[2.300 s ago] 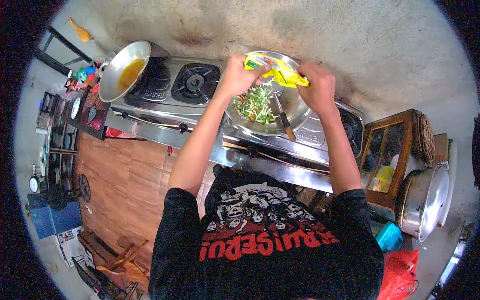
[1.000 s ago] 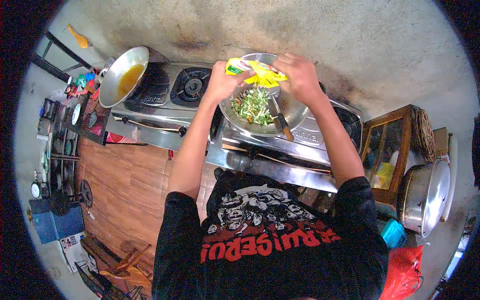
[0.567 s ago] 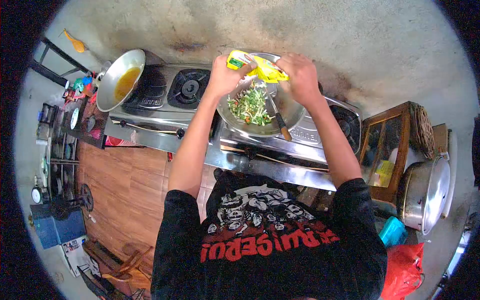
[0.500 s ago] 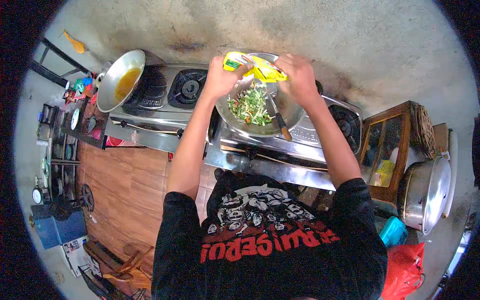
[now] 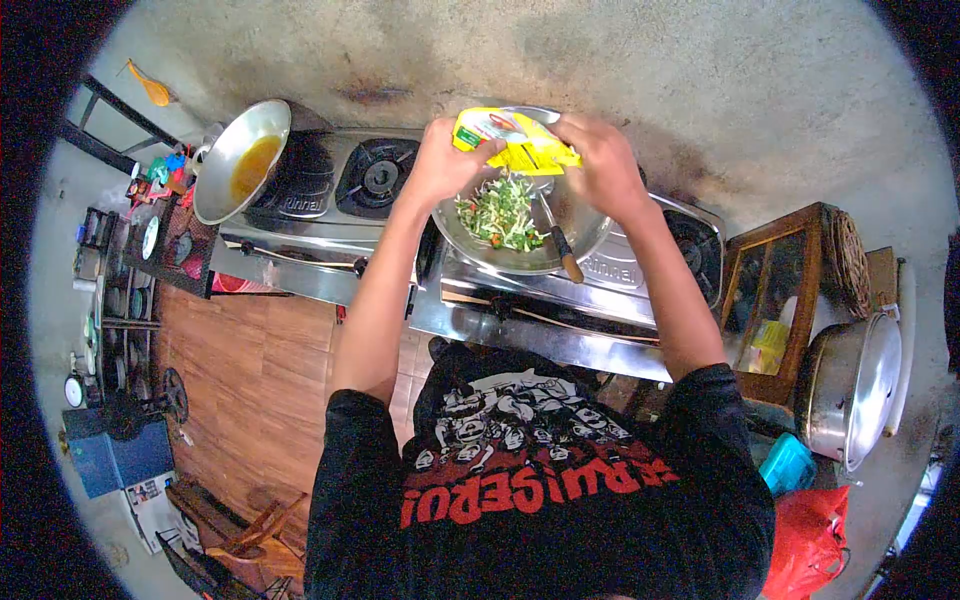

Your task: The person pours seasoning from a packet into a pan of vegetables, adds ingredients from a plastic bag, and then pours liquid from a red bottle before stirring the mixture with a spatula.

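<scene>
Both my hands hold a yellow packet above a wide metal pan. My left hand pinches its left end, and my right hand grips its right end. In the pan lies a heap of chopped green and white vegetables with a few orange-red bits. A spatula with a wooden-tipped handle leans in the pan, its handle over the near right rim. The far part of the pan is hidden behind the packet and my hands.
A second pan with yellow-brown liquid is tilted at the left, beside a stove burner. Another burner is right of my pan. Farther right stand a wooden cabinet, a large metal pot and a red bag.
The packet has flattened out and shows more of its printed face, tilted over the pan. Both hands have shifted slightly, the right one a little outward.
</scene>
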The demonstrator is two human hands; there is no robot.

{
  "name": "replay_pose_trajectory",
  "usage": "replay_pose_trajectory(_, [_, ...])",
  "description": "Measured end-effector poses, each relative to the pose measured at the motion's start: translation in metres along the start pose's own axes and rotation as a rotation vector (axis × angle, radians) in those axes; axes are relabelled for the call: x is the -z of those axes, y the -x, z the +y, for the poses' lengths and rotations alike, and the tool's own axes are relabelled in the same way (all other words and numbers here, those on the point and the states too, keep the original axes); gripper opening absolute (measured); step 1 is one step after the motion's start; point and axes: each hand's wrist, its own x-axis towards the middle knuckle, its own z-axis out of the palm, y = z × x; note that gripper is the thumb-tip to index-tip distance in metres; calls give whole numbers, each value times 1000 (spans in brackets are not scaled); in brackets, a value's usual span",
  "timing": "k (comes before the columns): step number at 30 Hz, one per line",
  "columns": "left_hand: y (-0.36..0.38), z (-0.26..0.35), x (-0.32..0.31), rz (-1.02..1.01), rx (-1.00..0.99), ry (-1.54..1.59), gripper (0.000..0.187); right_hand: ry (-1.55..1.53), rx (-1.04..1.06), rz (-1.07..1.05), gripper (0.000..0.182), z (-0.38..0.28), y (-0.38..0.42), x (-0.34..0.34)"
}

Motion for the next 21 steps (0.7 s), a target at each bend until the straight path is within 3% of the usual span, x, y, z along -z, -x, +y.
replay_pose_trajectory(6, [-10, -9, -16, 35, -158, -7, 19, 102, 9, -51, 29, 4, -3, 12])
replay_pose_trajectory(9, [-9, -6, -14, 25, -79, -33, 18, 98, 19, 0, 29, 6, -5, 11])
replay_pose_trajectory(11, [-13, -13, -16, 42, -99, -5, 17, 216, -21, -186, 35, 7, -7, 9])
replay_pose_trajectory(14, [-12, -12, -16, 55, -112, 22, 16, 184, 7, -97, 35, 10, -8, 1])
replay_pose_trajectory(17, [-15, -20, -20, 71, -134, 35, 14, 223, 4, -185, 32, 3, -15, 7])
replay_pose_trajectory(21, [-15, -23, -16, 85, -138, -45, 14, 144, 9, -132, 29, 0, -16, 3])
